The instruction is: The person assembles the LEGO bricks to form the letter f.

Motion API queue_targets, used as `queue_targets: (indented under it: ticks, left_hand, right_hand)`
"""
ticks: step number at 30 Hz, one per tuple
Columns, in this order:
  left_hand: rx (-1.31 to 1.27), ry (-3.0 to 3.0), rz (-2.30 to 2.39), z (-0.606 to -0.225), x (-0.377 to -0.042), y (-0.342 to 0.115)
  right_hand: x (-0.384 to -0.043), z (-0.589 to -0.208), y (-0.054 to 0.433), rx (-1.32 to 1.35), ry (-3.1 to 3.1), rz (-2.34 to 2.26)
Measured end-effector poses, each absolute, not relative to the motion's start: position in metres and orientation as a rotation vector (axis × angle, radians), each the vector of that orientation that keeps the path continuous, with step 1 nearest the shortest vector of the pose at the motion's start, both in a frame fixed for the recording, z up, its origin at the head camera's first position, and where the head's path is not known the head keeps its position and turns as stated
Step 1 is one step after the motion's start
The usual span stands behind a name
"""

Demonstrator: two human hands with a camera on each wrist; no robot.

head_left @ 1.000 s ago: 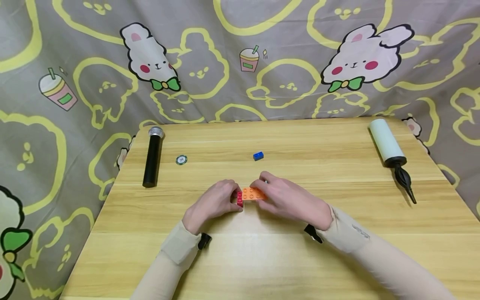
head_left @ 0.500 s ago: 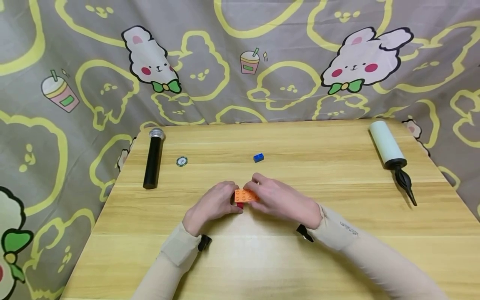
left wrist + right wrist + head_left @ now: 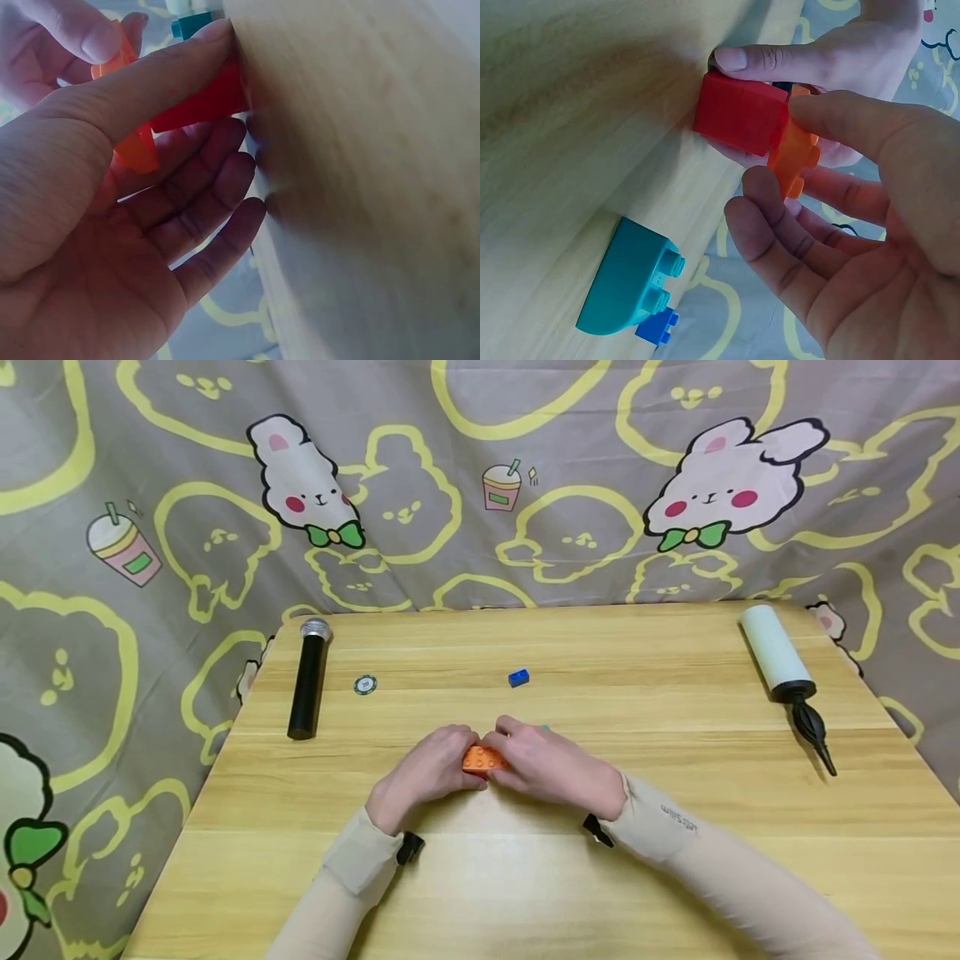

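Observation:
A red toy building brick (image 3: 742,112) stands on the wooden table, and my left hand (image 3: 429,766) grips it between thumb and fingers. On top of it, tilted in the head view, is a flat orange toy building brick (image 3: 481,761) with its studs up. My right hand (image 3: 553,762) pinches the orange brick, thumb on one side and fingers on the other. In the right wrist view the orange brick sits right against the red brick's upper face. From the head view the red brick is mostly hidden by the orange one and my fingers.
A teal brick (image 3: 626,277) with a rounded end stands beside my right hand, mostly hidden in the head view. Farther back lies a small blue brick (image 3: 518,678). A poker chip (image 3: 365,685) and microphone (image 3: 307,685) are left; a hand pump (image 3: 780,660) lies right.
My right hand has moved left with the orange brick, from beside the red brick to over it, and the orange brick has tilted. My left hand has stayed on the red brick.

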State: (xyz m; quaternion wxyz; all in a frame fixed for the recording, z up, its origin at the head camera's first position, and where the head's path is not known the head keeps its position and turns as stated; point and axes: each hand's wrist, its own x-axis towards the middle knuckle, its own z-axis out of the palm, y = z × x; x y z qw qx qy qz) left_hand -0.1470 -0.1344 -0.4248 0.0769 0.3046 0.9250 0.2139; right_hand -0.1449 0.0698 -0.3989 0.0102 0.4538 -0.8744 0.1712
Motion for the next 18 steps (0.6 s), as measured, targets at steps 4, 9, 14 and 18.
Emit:
queue_targets:
  ticks: [4, 9, 14, 18]
  left_hand:
    - [0.904, 2.769, 0.649, -0.4244, -0.1469, -0.1337]
    - [0.909, 2.766, 0.658, -0.4236, -0.1459, -0.1336]
    - [0.910, 2.776, 0.638, -0.4233, -0.1455, -0.1341]
    - [0.917, 2.787, 0.627, -0.4229, -0.1453, -0.1346]
  right_hand:
    - [-0.1452, -0.3996, 0.0693, 1.416, -2.733, 0.525]
    - [-0.1447, -0.4001, 0.0707, 1.407, -2.750, 0.532]
    - [-0.1440, -0.4015, 0.0704, 1.398, -2.760, 0.511]
    - [-0.1431, -0.4021, 0.0686, 1.405, -2.727, 0.436]
